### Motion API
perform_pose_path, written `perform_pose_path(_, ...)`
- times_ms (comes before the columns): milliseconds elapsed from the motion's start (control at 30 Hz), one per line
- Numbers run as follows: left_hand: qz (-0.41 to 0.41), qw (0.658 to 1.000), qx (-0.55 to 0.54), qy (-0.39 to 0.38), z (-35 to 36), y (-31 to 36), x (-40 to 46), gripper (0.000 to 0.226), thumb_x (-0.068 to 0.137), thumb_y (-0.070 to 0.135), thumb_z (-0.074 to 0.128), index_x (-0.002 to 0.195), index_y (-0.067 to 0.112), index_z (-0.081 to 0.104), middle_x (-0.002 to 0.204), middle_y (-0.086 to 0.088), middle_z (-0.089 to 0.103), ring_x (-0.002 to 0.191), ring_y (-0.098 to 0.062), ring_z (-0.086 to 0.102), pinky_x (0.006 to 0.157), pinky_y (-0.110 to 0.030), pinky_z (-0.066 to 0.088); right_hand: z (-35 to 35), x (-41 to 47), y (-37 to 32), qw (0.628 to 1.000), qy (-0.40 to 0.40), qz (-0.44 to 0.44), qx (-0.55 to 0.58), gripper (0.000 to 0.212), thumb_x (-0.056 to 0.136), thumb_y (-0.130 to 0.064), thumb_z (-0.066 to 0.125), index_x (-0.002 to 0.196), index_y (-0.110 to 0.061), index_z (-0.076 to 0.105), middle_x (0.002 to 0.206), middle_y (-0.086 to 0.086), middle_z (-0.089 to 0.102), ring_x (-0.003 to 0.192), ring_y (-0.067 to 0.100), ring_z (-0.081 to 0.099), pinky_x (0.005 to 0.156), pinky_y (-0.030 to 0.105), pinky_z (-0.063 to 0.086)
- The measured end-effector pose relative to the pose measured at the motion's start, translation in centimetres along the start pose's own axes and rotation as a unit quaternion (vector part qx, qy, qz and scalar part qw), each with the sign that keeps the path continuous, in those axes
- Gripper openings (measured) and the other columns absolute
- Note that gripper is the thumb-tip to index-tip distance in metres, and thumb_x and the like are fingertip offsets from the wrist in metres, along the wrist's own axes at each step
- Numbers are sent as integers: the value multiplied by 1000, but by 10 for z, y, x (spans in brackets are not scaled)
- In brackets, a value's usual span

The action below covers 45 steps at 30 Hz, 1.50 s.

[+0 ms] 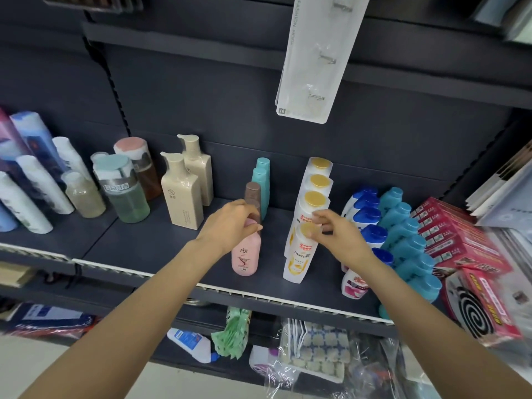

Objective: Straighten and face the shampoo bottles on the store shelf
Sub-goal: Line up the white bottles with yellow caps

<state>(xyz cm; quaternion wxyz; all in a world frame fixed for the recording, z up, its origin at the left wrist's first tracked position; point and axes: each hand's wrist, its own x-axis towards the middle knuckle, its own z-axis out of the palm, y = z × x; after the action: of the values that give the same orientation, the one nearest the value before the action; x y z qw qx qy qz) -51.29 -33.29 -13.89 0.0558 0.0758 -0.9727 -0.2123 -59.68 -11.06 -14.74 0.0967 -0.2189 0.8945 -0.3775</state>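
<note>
a dark store shelf runs across in front of us, with a white price rail along its front edge. nearest on it, our left hand is curled over the cap of a pink bottle at the front of its row, fingers wrapped round the top. just beside it, our right hand pinches the gold cap of the front white bottle, thumb and forefinger closed on it, the other fingers loosely bent. both front bottles stand upright with labels toward us, though the white one sits a little off its row's line. behind the pink bottle come a brown bottle and two teal bottles; behind the white one, three more gold-capped bottles in a fairly straight file. to the right, blue-capped bottles and aqua bottles lean in slanting rows. far left, beige pump bottles stand turned at an angle. we judge the job is midway: the two middle rows are nearly faced, the side rows remain.
</note>
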Motion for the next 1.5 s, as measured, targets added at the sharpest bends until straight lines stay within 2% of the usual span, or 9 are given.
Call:
perform_pose_path(133, 15, 1000, 6, 26, -5, 1, 10, 32, 90, 32, 60, 119, 18, 58, 116, -1, 53, 107, -20, 52, 86, -38, 49, -14, 12, -14, 982, 172, -62, -40, 33, 89, -19, 64, 120, -11, 58, 106, 4, 62, 92, 11, 59, 85, 27, 51)
perform_pose_path(267, 29, 999, 34, 0, -3, -8, 17, 49, 91, 32, 58, 138, 20, 45, 138, -1, 45, 125, -22, 42, 102, -39, 40, -16, 33, -18, 985, 112, -28, -126, 51, 87, -27, 66, 132, -12, 49, 121, 12, 53, 113, 24, 52, 92, 33, 44)
perform_pose_path(400, 21, 998, 19, -48, 2, -17, 18, 53, 93, 34, 54, 142, 21, 40, 149, 0, 35, 134, -21, 34, 111, -34, 30, -7, 43, -21, 992, 46, 17, -116, 61, 81, -27, 73, 133, -10, 47, 126, 14, 51, 115, 28, 51, 85, 27, 38)
perform_pose_path(833, 9, 997, 37, -66, 2, -13, 18, 53, 95, 33, 50, 144, 20, 36, 153, 0, 29, 137, -21, 30, 110, -38, 33, -19, 32, -47, 988, 147, -51, 7, 51, 77, -19, 76, 124, -14, 58, 120, 7, 56, 111, 21, 53, 94, 36, 46)
perform_pose_path(933, 9, 998, 29, -62, -3, -6, 19, 52, 96, 35, 48, 144, 20, 36, 152, -1, 30, 137, -22, 30, 110, -40, 32, -35, 25, -60, 976, 197, -82, 39, 48, 78, -22, 75, 123, -18, 59, 117, 1, 57, 106, 16, 54, 90, 33, 48)
perform_pose_path(1167, 66, 989, -132, -12, -32, 43, 24, 64, 90, 40, 58, 146, 22, 32, 144, 2, 41, 129, -18, 41, 106, -31, 34, -72, 5, -87, 947, 272, -136, 107, 41, 80, -19, 73, 119, -18, 60, 109, -6, 58, 93, 4, 54, 76, 10, 42)
perform_pose_path(1333, 97, 970, -222, 4, -45, 73, 26, 59, 81, 27, 72, 133, 22, 44, 117, 8, 56, 109, -10, 54, 86, -20, 43, -84, -5, -91, 925, 276, -132, 225, 38, 80, -16, 73, 116, -19, 64, 111, -4, 64, 94, 5, 61, 78, 17, 53)
perform_pose_path(1400, 95, 969, -225, 19, -48, 76, 27, 54, 77, 30, 74, 124, 21, 49, 109, 8, 59, 101, -12, 57, 84, -25, 49, -89, -8, -90, 921, 253, -125, 269, 38, 82, -14, 71, 118, -20, 62, 113, -4, 64, 100, 8, 62, 81, 26, 54)
perform_pose_path(1500, 91, 986, -109, 82, -53, 78, 25, 51, 76, 41, 72, 120, 26, 50, 108, 9, 58, 99, -13, 55, 83, -37, 49, -97, -10, -88, 924, 210, -108, 300, 39, 86, -13, 66, 124, -20, 59, 116, -1, 63, 102, 10, 62, 81, 26, 55)
